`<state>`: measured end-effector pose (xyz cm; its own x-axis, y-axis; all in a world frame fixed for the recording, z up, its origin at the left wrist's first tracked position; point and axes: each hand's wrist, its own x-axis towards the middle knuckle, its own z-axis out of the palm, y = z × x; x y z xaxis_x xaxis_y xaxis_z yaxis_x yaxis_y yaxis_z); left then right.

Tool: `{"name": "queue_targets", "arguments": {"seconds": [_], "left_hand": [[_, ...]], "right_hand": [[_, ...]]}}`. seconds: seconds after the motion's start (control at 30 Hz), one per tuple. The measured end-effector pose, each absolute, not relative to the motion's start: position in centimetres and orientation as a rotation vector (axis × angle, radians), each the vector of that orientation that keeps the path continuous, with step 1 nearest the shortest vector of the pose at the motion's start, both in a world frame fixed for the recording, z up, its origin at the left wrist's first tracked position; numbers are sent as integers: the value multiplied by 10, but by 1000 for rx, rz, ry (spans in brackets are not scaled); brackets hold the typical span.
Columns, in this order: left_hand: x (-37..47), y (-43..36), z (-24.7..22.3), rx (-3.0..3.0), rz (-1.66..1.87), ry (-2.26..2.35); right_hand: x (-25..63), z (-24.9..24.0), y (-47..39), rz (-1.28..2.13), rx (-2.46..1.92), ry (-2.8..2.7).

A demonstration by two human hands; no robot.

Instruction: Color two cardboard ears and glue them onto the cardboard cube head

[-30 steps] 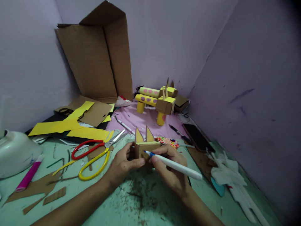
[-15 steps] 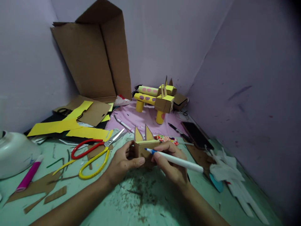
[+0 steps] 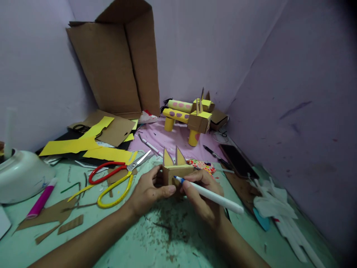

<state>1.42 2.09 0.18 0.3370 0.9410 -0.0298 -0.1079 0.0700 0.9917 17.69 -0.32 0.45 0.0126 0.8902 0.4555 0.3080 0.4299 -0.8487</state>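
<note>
My left hand (image 3: 150,192) is closed around the left side of a small cardboard box (image 3: 170,178) that has two pointed, purple-edged ears (image 3: 180,157) standing on top. Between the fingers of my right hand (image 3: 206,195) is a white marker (image 3: 216,197) with a blue tip. That tip is at the front face of the box, near its middle; I cannot tell if it touches. Left of my left hand lie scissors (image 3: 129,169) with one red and one yellow handle. Behind the box rests a flower-patterned piece (image 3: 202,165), partly covered.
Two yellow spotted cardboard animals (image 3: 192,119) stand at the back on pink cloth. A large cardboard box (image 3: 111,67) leans on the wall. Yellow paper (image 3: 69,145), a magenta glue stick (image 3: 41,199) and a white pot (image 3: 22,176) lie left. A phone (image 3: 238,160) and white gloves (image 3: 279,208) lie right.
The whole scene has shifted slightly right in view as the head turned a little. Both hands keep their grips, and the marker tip stays near the same place on the box.
</note>
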Motion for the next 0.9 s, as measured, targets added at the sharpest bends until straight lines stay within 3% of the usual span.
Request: {"name": "queue_targets", "arguments": {"seconds": [0.9], "left_hand": [[14,21,4,1223,956,852]], "right_hand": [[174,0,1,565,-1062,-1494]]}}
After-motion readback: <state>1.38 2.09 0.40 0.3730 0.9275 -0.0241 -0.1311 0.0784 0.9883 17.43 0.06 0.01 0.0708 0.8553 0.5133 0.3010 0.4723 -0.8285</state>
